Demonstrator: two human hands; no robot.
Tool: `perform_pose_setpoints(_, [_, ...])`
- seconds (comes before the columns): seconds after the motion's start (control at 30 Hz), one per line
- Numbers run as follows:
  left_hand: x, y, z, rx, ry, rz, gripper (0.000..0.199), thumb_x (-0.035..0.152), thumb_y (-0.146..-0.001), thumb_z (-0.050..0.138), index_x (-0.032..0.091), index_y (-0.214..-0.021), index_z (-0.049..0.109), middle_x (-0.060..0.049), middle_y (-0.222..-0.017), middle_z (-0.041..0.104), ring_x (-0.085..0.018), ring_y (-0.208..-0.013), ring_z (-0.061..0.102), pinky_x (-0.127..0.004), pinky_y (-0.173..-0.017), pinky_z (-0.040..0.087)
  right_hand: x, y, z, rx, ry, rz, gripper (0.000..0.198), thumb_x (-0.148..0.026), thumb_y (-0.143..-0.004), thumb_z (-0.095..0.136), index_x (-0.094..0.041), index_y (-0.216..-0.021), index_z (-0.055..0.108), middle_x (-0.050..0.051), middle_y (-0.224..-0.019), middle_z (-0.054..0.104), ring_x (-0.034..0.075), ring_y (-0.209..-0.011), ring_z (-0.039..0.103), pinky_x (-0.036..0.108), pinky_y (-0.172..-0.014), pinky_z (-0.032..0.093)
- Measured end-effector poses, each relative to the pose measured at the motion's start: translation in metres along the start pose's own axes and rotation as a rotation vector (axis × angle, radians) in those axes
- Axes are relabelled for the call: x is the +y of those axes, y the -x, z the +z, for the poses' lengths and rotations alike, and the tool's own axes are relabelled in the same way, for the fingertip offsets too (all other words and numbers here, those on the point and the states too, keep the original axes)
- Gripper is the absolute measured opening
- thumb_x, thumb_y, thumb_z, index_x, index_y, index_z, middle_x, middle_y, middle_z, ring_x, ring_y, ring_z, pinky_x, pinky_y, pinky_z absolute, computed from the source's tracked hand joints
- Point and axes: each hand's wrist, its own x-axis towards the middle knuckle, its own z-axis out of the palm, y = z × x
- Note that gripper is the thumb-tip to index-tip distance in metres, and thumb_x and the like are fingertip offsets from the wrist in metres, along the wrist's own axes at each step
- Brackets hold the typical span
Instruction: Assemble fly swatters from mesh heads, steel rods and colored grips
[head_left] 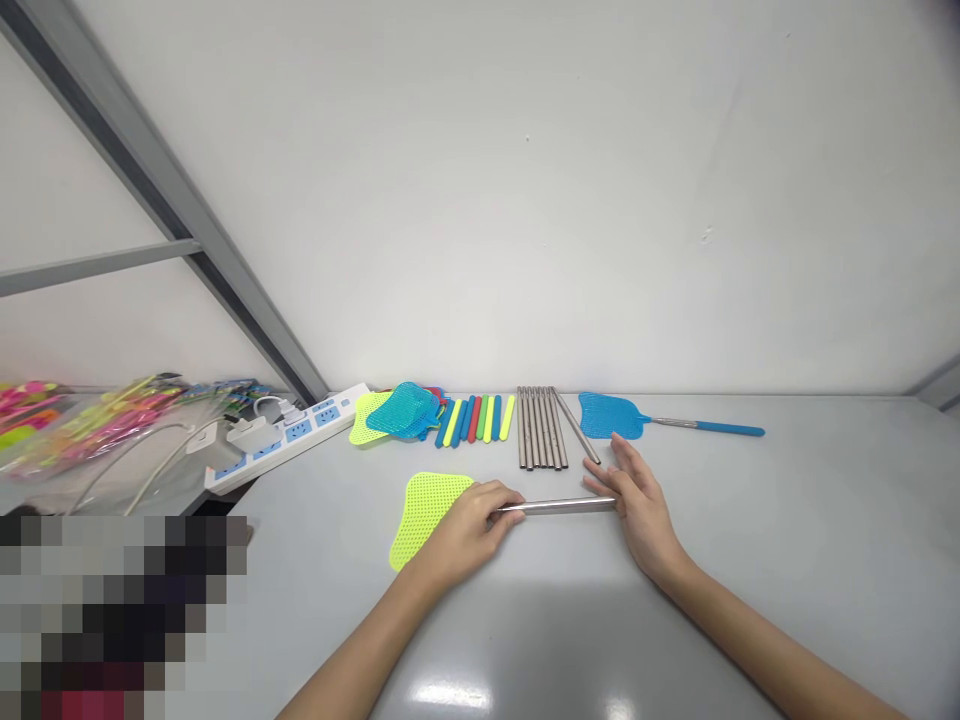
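My left hand (480,515) is closed where a yellow-green fly swatter head (431,505) meets a metal tube (562,507); the joint itself is hidden under my fingers. The tube points right, low over the table. At its right end is my right hand (637,505), palm against the tip, fingers stretched out and apart. Just beyond these fingers, one loose metal tube (577,427) lies aslant beside a row of several metal tubes (540,430). Behind my right hand rests a fly swatter with a blue head (611,415), a metal shaft and a blue grip (731,429).
Several coloured grips (476,420) lie in a row left of the tubes. Further left are stacked blue, yellow and red swatter heads (405,410). A white power strip (292,440) with plugs and cables stands near bagged colourful items (112,430). A wall (562,200) closes the back.
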Motion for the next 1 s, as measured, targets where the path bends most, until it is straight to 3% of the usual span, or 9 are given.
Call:
perform_pose_setpoints(0.2, [0.001, 0.000, 0.000, -0.006, 0.009, -0.001, 0.023, 0.031, -0.083, 0.038, 0.021, -0.088, 0.058, -0.002, -0.080, 0.058, -0.014, -0.074, 0.050, -0.027, -0.069, 0.038, -0.006, 0.004, 0.003, -0.040, -0.078, 0.158, 0.056, -0.033, -0.070, 0.058, -0.038, -0.120, 0.032, 0.000, -0.135, 0.025, 0.020, -0.113, 0.041, 0.034, -0.091, 0.039])
perform_pose_setpoints(0.4, [0.002, 0.001, -0.001, -0.009, 0.015, -0.008, 0.022, 0.031, -0.083, 0.038, 0.022, -0.087, 0.058, -0.002, -0.080, 0.058, -0.014, -0.075, 0.050, -0.027, -0.070, 0.038, -0.011, 0.013, 0.005, -0.035, -0.072, 0.230, 0.047, -0.032, -0.072, 0.056, -0.034, -0.114, 0.038, -0.001, -0.133, 0.030, 0.017, -0.119, 0.033, 0.031, -0.094, 0.037])
perform_pose_setpoints(0.57, [0.003, 0.001, -0.003, -0.008, 0.017, -0.016, 0.024, 0.032, -0.084, 0.036, 0.021, -0.088, 0.058, -0.002, -0.079, 0.058, -0.015, -0.074, 0.050, -0.028, -0.069, 0.038, -0.029, 0.014, -0.001, 0.008, 0.056, 0.359, 0.046, -0.036, -0.070, 0.056, -0.034, -0.113, 0.039, 0.002, -0.126, 0.041, 0.022, -0.110, 0.044, 0.038, -0.084, 0.045])
perform_pose_setpoints(0.7, [0.004, 0.001, -0.003, -0.010, 0.019, -0.014, 0.024, 0.031, -0.084, 0.037, 0.022, -0.088, 0.058, -0.002, -0.081, 0.059, -0.015, -0.075, 0.050, -0.029, -0.071, 0.038, -0.044, 0.008, -0.010, -0.029, 0.184, 0.404, 0.048, -0.040, -0.071, 0.054, -0.033, -0.115, 0.037, 0.006, -0.112, 0.052, 0.025, -0.093, 0.056, 0.037, -0.064, 0.052])
perform_pose_setpoints(0.87, [0.003, 0.001, -0.003, -0.012, 0.023, -0.014, 0.023, 0.031, -0.084, 0.036, 0.022, -0.089, 0.058, -0.002, -0.082, 0.059, -0.015, -0.078, 0.051, -0.028, -0.073, 0.038, -0.043, 0.000, -0.016, -0.151, 0.461, 0.250, 0.032, -0.044, -0.075, 0.043, -0.020, -0.091, 0.056, 0.008, -0.083, 0.059, 0.017, -0.058, 0.055, 0.025, -0.040, 0.042])
perform_pose_setpoints(1.0, [0.003, 0.001, -0.003, -0.014, 0.020, -0.015, 0.023, 0.030, -0.084, 0.037, 0.022, -0.088, 0.057, -0.001, -0.082, 0.058, -0.014, -0.077, 0.051, -0.028, -0.073, 0.037, -0.035, -0.002, -0.015, -0.300, 0.543, 0.084, 0.032, -0.044, -0.077, 0.041, -0.020, -0.090, 0.059, 0.006, -0.089, 0.059, 0.012, -0.054, 0.048, 0.022, -0.039, 0.037])
